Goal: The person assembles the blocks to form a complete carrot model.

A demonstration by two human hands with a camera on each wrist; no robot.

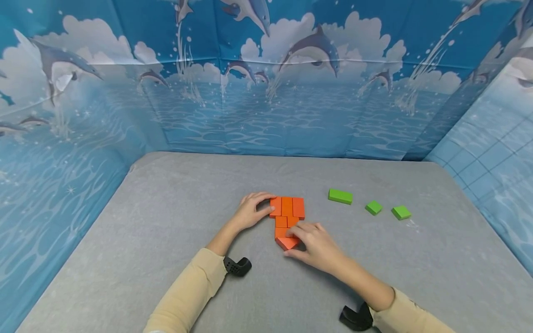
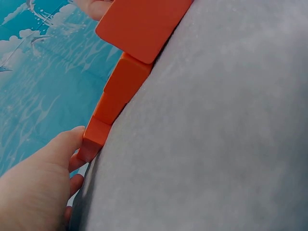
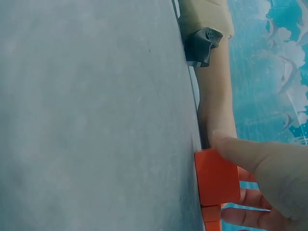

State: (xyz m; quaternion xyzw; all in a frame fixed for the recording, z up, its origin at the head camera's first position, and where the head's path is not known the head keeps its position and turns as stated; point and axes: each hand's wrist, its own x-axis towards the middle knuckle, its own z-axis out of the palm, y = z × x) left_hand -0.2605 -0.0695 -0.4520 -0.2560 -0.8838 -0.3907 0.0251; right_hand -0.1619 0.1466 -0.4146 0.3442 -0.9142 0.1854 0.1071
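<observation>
Both hands are on the orange blocks (image 1: 287,206): we see the left hand (image 1: 248,211) loose and unclenched, its thumb and fingertips against the outer left block, while the right hand (image 1: 318,246) pinches the nearest block (image 1: 287,243) between thumb and fingers. We count three blocks side by side at the far end, two just nearer, then at least one more before the pinched one; the right fingers hide part of this stretch. Off to the right we find three green blocks, one long (image 1: 340,196) and two small (image 1: 374,207), all well apart from the orange group. Everything lies on a grey tabletop (image 1: 200,185), its covering soft and faintly creased, walled by blue curtains (image 1: 266,122) printed with dolphins, clouds and rippled water. We note two beige sleeves (image 1: 193,286) and two black wrist devices (image 1: 238,267); the blocks look smooth, flat-faced and crisply edged
</observation>
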